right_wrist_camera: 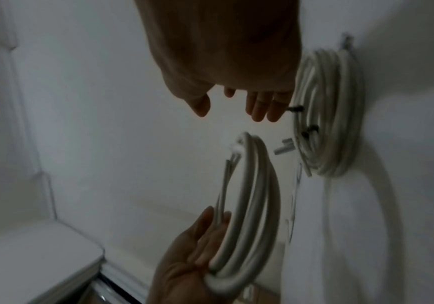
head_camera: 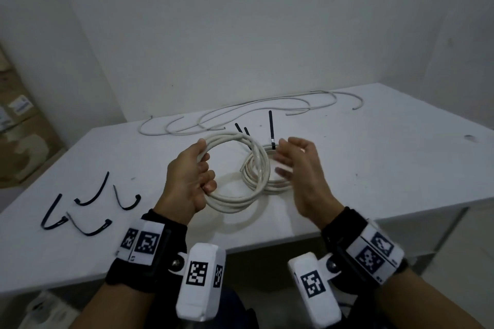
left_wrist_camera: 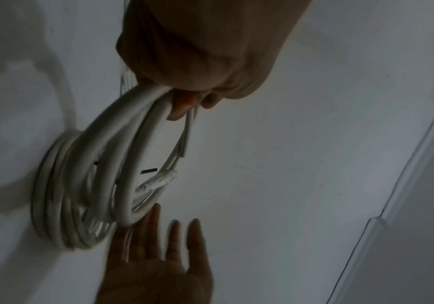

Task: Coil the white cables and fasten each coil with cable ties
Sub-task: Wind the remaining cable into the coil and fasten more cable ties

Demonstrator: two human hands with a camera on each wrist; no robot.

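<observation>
My left hand [head_camera: 200, 168] grips the left side of a coil of white cable [head_camera: 235, 203] and holds it upright above the white table [head_camera: 374, 168]. In the left wrist view the fingers [left_wrist_camera: 182, 107] curl round the held coil [left_wrist_camera: 122, 144]. My right hand [head_camera: 283, 157] hovers open just right of that coil, fingers straight, holding nothing. Below it a second white coil [head_camera: 278, 184] lies flat on the table, with black cable ties [head_camera: 271, 128] sticking out of it. The right wrist view shows this tied coil [right_wrist_camera: 335, 115] and the held coil [right_wrist_camera: 249, 195].
Several loose black cable ties [head_camera: 93, 195] lie at the table's front left. Loose white cables [head_camera: 240, 112] sprawl along the back edge by the wall. Cardboard boxes [head_camera: 18, 120] stand on the floor at far left.
</observation>
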